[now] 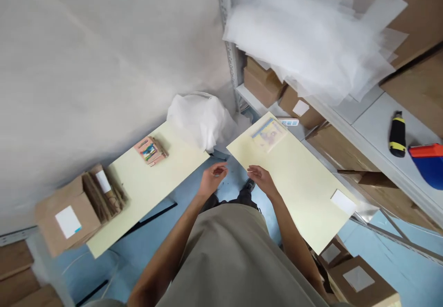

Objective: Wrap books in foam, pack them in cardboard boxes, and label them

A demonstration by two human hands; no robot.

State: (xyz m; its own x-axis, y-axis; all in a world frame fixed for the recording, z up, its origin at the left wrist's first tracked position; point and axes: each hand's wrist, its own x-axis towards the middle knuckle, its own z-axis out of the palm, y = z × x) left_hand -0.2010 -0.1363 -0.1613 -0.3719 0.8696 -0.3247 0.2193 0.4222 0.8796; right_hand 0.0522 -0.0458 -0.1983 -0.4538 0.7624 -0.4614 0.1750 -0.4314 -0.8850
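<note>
My left hand (pixel 212 179) is in mid-air over the gap between two pale yellow tabletops, its fingers loosely curled and nothing visible in them. Facing it, my right hand (pixel 262 178) hovers by the inner edge of the right tabletop (pixel 297 182), fingers half bent, also without anything in view. On that tabletop, beyond my right hand, lies a flat pack with a blue and yellow picture (pixel 269 134). The left tabletop (pixel 152 191) bears a small stack of pink picture boxes (pixel 151 150). A white plastic bag (pixel 202 118) sits at its far end.
Cardboard pieces stand in an open carton (pixel 74 215) at the far left. A white card (pixel 343 202) lies on the right tabletop. The shelf at right holds clear plastic bags (pixel 308 35), a black and yellow cutter (pixel 398 134) and cartons (pixel 325 143). More cartons (pixel 362 279) stand below.
</note>
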